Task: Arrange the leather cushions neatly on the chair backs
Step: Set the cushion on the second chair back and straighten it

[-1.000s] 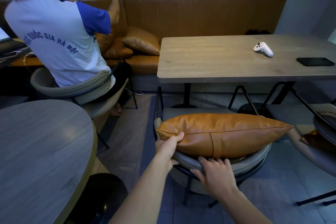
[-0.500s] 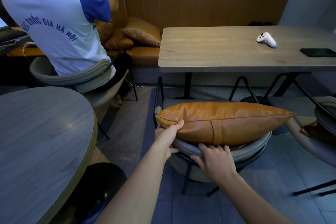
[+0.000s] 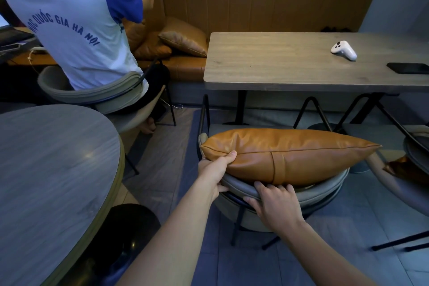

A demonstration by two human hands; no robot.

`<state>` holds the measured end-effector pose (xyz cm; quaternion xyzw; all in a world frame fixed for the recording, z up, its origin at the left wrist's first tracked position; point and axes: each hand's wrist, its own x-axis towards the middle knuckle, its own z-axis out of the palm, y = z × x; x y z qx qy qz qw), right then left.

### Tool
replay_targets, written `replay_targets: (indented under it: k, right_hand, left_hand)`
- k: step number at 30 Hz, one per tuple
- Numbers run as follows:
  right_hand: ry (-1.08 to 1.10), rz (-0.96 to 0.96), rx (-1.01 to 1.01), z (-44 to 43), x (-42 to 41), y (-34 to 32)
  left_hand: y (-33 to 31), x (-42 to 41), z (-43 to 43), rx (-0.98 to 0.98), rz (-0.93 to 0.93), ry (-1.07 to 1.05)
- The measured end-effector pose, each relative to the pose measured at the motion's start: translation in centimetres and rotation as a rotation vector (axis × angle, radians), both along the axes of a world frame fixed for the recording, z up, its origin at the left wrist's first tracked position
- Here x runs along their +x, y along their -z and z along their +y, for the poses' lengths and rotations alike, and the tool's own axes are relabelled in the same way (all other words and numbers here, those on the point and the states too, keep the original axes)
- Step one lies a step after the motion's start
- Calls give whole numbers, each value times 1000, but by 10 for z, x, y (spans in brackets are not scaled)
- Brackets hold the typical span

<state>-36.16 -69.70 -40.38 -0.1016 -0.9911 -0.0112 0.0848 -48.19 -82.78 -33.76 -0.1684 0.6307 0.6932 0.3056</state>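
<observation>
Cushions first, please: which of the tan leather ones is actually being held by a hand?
The long cushion atop the nearest chair back; the left hand pinches its corner. The others lie untouched on the bench.

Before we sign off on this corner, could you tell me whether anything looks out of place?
Yes. Loose cushions lie heaped at angles on the bench instead of lined up. The cushion on the chair back overhangs at its right end; the left hand pinches its corner.

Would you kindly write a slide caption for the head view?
Left hand grips the tan leather cushion by its corner while the right hand holds the grey chair back.
</observation>
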Motion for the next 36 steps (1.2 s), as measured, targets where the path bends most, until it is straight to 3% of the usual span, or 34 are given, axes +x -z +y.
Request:
replay_targets:
  k: [20, 23, 28, 33, 36]
  right_hand:
    - [15, -61, 28, -1, -1, -6]
    - [16, -211, -39, 0, -2, -19]
    - [29, -473, -343, 13, -9, -43]
    - [50, -511, -477, 22, -6, -88]
    - [70, -532, -552, 31, -6, -132]
  left_hand:
    - [5, -3, -1, -55, 21, 33]
    - [0, 6, -5, -292, 172, 146]
    - [-15, 18, -27, -935, 545, 619]
    - [-59, 12, -31, -1053, 665, 1010]
    - [-99, 11, -20, -1085, 719, 1090]
